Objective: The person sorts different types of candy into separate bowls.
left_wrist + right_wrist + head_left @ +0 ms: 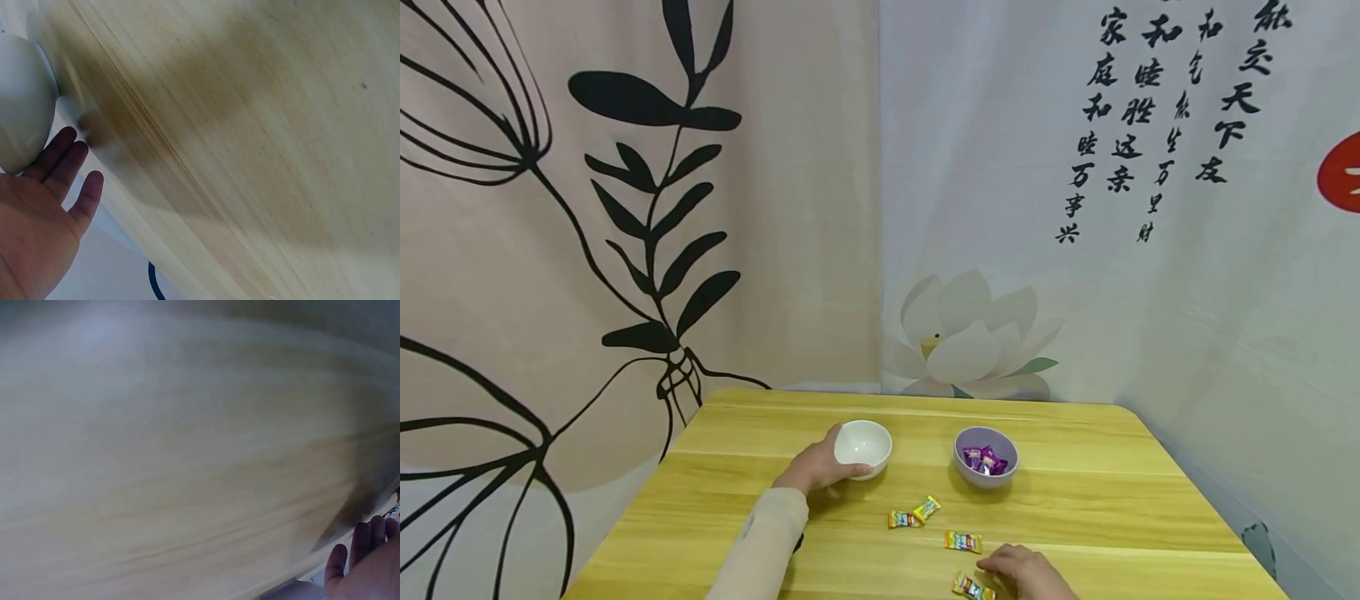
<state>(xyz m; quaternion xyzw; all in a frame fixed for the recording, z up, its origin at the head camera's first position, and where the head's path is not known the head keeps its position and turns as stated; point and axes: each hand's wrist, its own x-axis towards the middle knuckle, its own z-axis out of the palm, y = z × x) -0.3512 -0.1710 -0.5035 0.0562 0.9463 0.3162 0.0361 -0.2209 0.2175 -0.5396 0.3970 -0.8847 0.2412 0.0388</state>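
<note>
A white bowl (872, 446) is gripped at its left side by my left hand (816, 464), the thumb along its near side. In the left wrist view, the bowl (24, 103) is cut off by the frame edge, and several fingers of the hand (40, 219) lie beneath its side. Low in the head view, my right hand (1028, 572) hovers beside a yellow wrapped candy (963, 542) and another yellow candy (973, 587), its fingers loosely bent. Nothing shows in its grasp. In the right wrist view only part of this hand (369, 562) appears.
A lilac bowl (987, 481) holding purple wrapped candies (985, 459) stands right of the white one. Two more yellow candies (905, 519) lie together between the bowls and the near edge. Behind the wooden table (1097, 475) hangs a printed curtain (805, 250).
</note>
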